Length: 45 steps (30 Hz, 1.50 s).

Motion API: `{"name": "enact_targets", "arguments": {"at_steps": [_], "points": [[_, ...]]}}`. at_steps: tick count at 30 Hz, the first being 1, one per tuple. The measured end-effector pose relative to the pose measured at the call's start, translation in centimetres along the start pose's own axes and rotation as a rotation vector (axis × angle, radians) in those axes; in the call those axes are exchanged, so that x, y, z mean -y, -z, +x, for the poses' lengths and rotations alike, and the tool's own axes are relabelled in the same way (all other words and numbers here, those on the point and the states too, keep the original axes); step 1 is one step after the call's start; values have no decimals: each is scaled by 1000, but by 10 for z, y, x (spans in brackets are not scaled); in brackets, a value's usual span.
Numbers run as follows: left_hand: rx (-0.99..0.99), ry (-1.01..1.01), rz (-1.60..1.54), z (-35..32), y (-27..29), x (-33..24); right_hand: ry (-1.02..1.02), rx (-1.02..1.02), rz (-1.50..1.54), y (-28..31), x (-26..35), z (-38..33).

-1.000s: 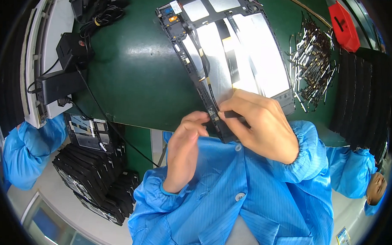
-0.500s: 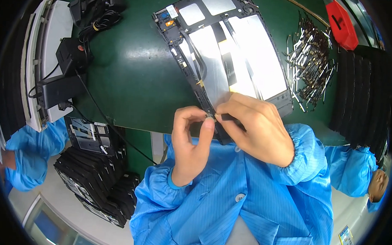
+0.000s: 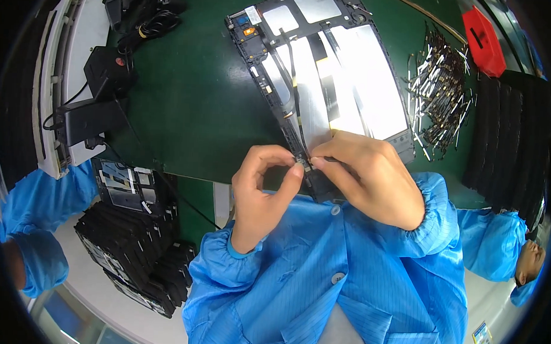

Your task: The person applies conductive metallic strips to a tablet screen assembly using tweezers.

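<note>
An opened tablet (image 3: 318,82) lies tilted on the bench, its black frame and silver battery packs facing up. At its near left corner, my left hand (image 3: 263,190) grips the frame edge between thumb and forefinger, beside a small connector area. My right hand (image 3: 372,175) pinches the lower end of a thin black flex cable (image 3: 295,91) with thumb and forefinger, close to my left fingertips. The cable runs up along the left battery, its upper end loose. My fingers cover part of the corner, so the contact there is hard to see.
Right of the tablet lies a heap of thin flex cables (image 3: 439,93), with a red bin (image 3: 483,43) behind. Black power adapters (image 3: 106,72) and cords sit at the left of the green bench (image 3: 186,108). Stacked tablets (image 3: 127,252) stand lower left. Blue-sleeved co-workers (image 3: 43,206) flank me.
The thin black cable now stretches upward across the left battery, where it was less visible before. My right fingertips have shifted slightly right; my left forefinger and thumb stay at the corner.
</note>
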<state>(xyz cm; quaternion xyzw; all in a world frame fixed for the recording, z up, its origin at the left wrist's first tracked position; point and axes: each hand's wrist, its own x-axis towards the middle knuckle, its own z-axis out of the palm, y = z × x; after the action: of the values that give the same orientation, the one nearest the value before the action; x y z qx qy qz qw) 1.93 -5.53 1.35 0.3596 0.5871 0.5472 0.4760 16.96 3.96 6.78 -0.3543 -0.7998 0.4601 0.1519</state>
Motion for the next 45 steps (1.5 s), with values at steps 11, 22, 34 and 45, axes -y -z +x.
{"name": "enact_targets", "arguments": {"at_steps": [11,22,34,45], "points": [[32,135,-83,-7,8,-5,-48,3,133,4,8,3],[318,246,100,-27,20,-13,46,-86,-235,-18,4,-9],[75,-10,75,-23,-2,-29,124,-147,323,-2,2,-12],[154,-766,628,12,-10,-39,468,-491,-3,43,0,-13]]}}
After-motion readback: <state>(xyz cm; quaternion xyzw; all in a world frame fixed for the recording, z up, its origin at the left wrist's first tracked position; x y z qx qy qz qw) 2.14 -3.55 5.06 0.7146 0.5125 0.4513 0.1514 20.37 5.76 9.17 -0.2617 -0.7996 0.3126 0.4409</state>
